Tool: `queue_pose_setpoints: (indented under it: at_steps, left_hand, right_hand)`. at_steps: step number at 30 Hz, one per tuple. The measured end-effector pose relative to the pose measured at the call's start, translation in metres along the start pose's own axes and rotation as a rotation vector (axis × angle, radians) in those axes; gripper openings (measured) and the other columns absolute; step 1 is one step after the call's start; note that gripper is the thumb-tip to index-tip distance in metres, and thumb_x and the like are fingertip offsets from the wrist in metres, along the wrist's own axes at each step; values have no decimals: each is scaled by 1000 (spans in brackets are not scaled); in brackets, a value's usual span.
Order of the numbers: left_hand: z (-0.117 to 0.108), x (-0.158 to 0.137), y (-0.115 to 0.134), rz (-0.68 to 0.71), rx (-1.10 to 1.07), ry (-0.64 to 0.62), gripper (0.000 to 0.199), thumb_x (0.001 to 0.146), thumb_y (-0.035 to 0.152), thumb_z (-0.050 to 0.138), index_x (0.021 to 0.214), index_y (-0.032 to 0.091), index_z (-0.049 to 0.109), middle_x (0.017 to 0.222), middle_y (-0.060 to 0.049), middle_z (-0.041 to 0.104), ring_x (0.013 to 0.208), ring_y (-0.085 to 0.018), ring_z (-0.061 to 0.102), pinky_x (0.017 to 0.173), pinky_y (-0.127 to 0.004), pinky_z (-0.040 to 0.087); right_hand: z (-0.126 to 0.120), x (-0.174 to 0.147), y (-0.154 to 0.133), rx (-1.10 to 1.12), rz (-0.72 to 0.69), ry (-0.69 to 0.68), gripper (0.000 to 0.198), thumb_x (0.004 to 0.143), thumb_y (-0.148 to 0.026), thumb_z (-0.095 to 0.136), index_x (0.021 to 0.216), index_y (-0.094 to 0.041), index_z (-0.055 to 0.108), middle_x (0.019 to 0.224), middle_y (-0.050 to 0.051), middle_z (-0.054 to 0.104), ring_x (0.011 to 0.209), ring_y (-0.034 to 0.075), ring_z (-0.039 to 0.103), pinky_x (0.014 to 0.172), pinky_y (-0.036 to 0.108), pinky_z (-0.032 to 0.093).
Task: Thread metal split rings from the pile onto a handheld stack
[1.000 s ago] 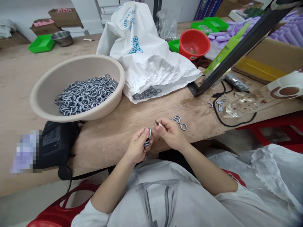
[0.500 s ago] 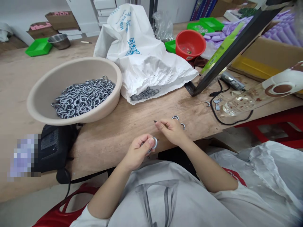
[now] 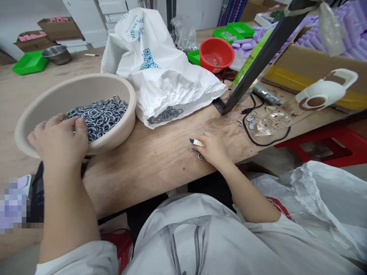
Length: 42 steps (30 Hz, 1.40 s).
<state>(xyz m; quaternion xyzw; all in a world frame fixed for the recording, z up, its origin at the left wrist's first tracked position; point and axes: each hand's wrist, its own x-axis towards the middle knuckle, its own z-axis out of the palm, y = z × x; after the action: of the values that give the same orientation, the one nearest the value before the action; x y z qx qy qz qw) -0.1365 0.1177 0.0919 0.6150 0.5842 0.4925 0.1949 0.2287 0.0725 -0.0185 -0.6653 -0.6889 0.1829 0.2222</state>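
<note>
My left hand [image 3: 61, 139] reaches over the near rim of a large beige basin [image 3: 120, 86]. Its fingers are bent and apart above a heap of grey metal rings [image 3: 103, 116], and no ring shows in it; the fingertips are partly hidden. On the wooden table, my right hand [image 3: 213, 149] is closed around a small pale tool with a dark, blade-like tip [image 3: 197, 142]. Beside its fingers and partly under them lie two loose rings [image 3: 193, 149].
A white sack [image 3: 172, 86] lies behind, with rings at its mouth. To the right are a slanted metal post [image 3: 252, 65], a cable [image 3: 258, 144] and a drinking bottle [image 3: 304, 101]. A red bowl [image 3: 216, 53] and green trays [image 3: 30, 62] stand farther back.
My left hand, which held rings near the table's front edge, has moved left to the basin, and those rings no longer show in it. My right hand has turned, showing more of the pale tool.
</note>
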Motion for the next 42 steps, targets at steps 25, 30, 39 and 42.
queue_pose_setpoints:
  at_steps: [25, 30, 39, 42]
  left_hand:
    - [151, -150, 36, -651, -972, -468, 44, 82, 49, 67, 59, 18, 46, 57, 2, 40, 56, -10, 36, 56, -24, 33]
    - [150, -150, 32, -736, -1007, -375, 38, 76, 46, 73, 64, 17, 51, 59, 3, 44, 55, -8, 37, 55, -22, 34]
    - [150, -154, 40, -773, -1015, -370, 40, 73, 46, 77, 65, 17, 50, 58, 5, 41, 53, -8, 34, 52, -21, 31]
    - [144, -157, 42, -652, -1010, -531, 45, 80, 50, 71, 59, 17, 48, 55, 2, 42, 54, -9, 36, 54, -23, 31]
  right_hand:
    - [18, -28, -59, 948, -19, -111, 52, 82, -72, 57, 72, -22, 53, 63, -2, 54, 59, 13, 50, 58, 27, 40]
    - [5, -39, -56, 479, -336, -90, 54, 94, -66, 42, 67, -20, 55, 65, 1, 54, 63, 15, 47, 61, 29, 32]
    - [9, -43, -59, 336, -424, -51, 49, 98, -56, 41, 64, -21, 47, 63, 1, 52, 60, 14, 43, 59, 29, 26]
    - [9, -31, -46, 368, -284, -83, 52, 98, -58, 39, 62, -21, 48, 57, -1, 48, 56, 13, 43, 58, 29, 25]
